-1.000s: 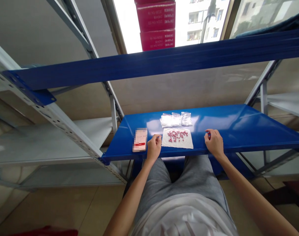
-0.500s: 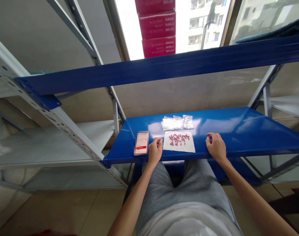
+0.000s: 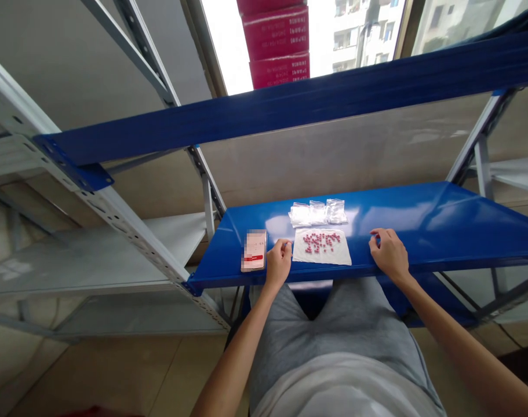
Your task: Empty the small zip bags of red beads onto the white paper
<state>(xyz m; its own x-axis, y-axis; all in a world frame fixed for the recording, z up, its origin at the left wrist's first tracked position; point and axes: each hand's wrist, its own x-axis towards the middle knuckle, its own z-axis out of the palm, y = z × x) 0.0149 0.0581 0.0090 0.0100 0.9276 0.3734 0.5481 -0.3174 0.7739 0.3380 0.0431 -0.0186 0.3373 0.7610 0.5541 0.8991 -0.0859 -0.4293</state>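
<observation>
Head view: picking small round red beads [image 3: 318,242] off white cloth sheet [image 3: 323,258], left hand [image 3: 279,262] curled at its edge, grip unclear, right hand [image 3: 389,253] apparently pinching one bead, needing fine fingertip control.

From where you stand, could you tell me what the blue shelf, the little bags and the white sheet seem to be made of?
The blue shelf looks like painted sheet metal, glossy: it mirrors the window light. The little bags seem clear thin plastic, crinkled and shiny. The white sheet under the red beads looks matte, paper or tissue; I cannot tell which.
</observation>
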